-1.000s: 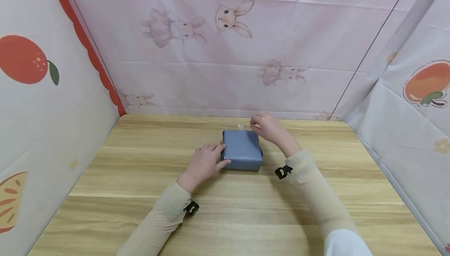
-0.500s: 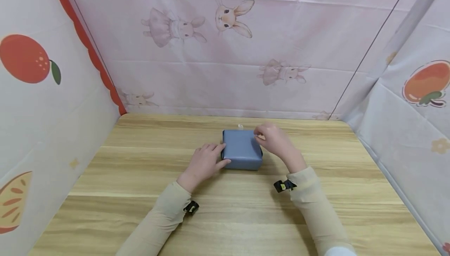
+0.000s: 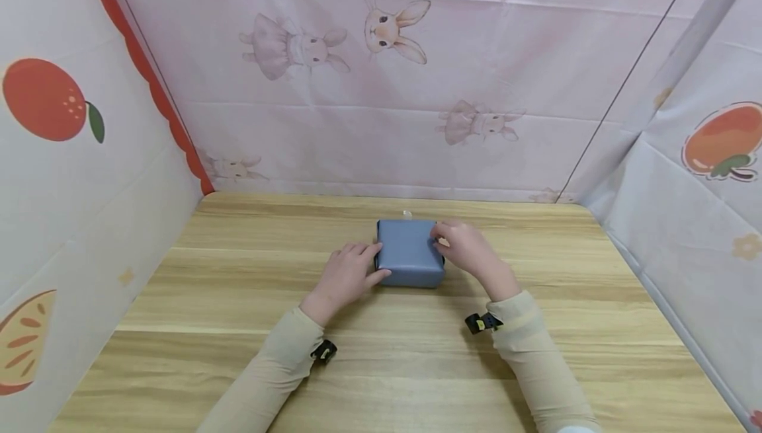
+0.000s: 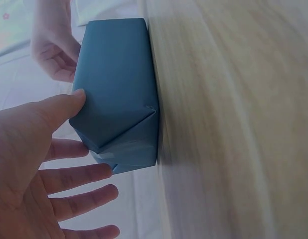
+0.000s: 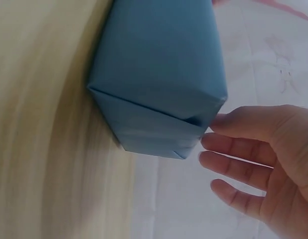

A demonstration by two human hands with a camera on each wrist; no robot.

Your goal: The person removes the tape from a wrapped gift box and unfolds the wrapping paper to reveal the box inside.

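A small box wrapped in blue paper (image 3: 409, 245) lies on the wooden table, its end flaps folded into slanted creases. Along its left side rests my left hand (image 3: 344, 279). In the left wrist view that hand's thumb (image 4: 69, 105) touches the box's edge, and its spread, mostly straight fingers lie by the folded end. My right hand (image 3: 470, 248) is at the box's far right edge. The right wrist view has its thumb at the top edge of the folded end (image 5: 154, 127), with the other fingers loosely bent beside it.
Just behind the box is a small clear, shiny piece (image 3: 407, 215), too small to identify. The wooden table (image 3: 268, 228) meets a pink rabbit-print backdrop (image 3: 357, 149). Fruit-print sheets (image 3: 77, 208) hang at both sides.
My right hand has moved from behind the box's far right corner toward me, down to its right edge. The left hand and the box have stayed put.
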